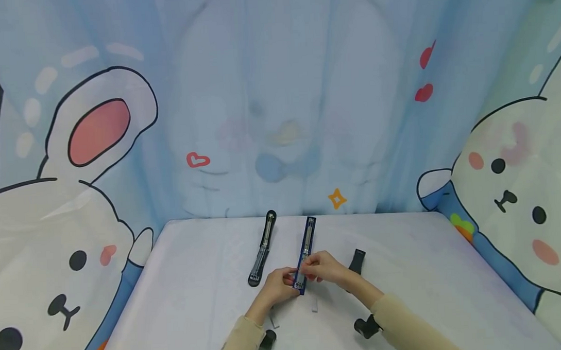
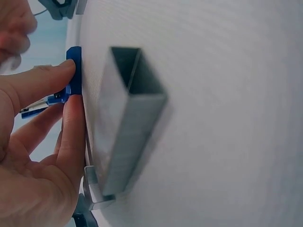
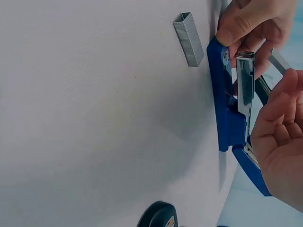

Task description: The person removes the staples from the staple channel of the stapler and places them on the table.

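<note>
Currently, the blue stapler (image 1: 307, 244) is lying unfolded on the white table (image 1: 206, 311), its metal magazine (image 3: 245, 82) showing in the right wrist view. Judging by this layout, loading is under way: the opening step is done, while seating staples and folding the stapler shut are apparently awaiting completion. Whether any staples are sitting inside the magazine cannot be told. The left hand (image 1: 278, 286) is pinching the stapler's near end, its thumb bearing on one side and its fingers supporting the other. The right hand (image 1: 329, 267) is drawing its fingertips together and appears to be pinching a slim metal strip (image 3: 278, 60); that strip is partly hidden, so its exact seating cannot be told. Relative to the hands, the stapler is running between them: its near end is resting in the left hand's grip, and its nearer half is lying just beside the right fingertips, with the far half extending beyond both hands. One loose staple strip (image 1: 315, 305) is lying on the table near the stapler's near end. A black stapler (image 1: 263, 247) is lying unfolded to the left, apart from the blue one, and a dark tool (image 1: 357, 261) is lying partly behind the right forearm.
</note>
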### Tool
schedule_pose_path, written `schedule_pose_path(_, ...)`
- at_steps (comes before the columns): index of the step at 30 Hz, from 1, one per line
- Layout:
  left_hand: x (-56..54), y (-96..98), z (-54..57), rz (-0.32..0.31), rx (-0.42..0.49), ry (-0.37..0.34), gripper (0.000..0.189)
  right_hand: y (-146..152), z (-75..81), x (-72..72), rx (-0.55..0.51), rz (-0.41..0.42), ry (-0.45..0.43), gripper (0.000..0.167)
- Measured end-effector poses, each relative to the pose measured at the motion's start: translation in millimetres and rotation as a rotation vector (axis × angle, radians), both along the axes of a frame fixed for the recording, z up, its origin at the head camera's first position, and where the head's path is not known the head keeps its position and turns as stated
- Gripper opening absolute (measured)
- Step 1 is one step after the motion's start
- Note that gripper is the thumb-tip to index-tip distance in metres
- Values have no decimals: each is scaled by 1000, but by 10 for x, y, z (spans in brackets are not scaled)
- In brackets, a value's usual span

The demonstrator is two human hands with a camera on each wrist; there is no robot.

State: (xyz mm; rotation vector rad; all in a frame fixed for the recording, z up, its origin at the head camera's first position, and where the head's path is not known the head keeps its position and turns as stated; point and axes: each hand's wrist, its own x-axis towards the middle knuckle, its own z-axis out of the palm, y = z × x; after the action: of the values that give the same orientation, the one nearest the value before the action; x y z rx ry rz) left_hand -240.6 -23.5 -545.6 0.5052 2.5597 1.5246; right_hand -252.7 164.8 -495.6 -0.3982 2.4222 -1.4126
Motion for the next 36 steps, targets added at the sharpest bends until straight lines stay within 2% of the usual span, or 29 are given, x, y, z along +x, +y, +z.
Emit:
schedule_pose_path(3, 1, 7, -24, -1, 1, 1, 53, 79, -12, 81, 2, 61, -82, 16)
schedule_pose_path(7, -4, 15, -4, 13, -6, -5, 54, 156, -62, 195, 47, 188, -179, 15)
schedule_pose_path(10, -1, 18, 19, 19, -9, -8, 54, 189, -121, 270, 87, 255, -220, 16)
schedule_pose_path(12, 2, 18, 30, 20, -7, -6, 55, 201, -161, 303, 98, 271, -227, 16)
schedule_pose_path(24, -1, 33, 16, 28, -20, -28, 55, 218, -261, 330, 116, 234, -156, 5)
schedule_pose_path(31, -16, 55, 100, 9, -39, -12, 52, 268, -251, 327, 112, 199, -131, 5)
schedule_pose_path(36, 1, 71, 183, 19, -61, -54, 47, 343, -166, 312, 120, 169, -107, 9)
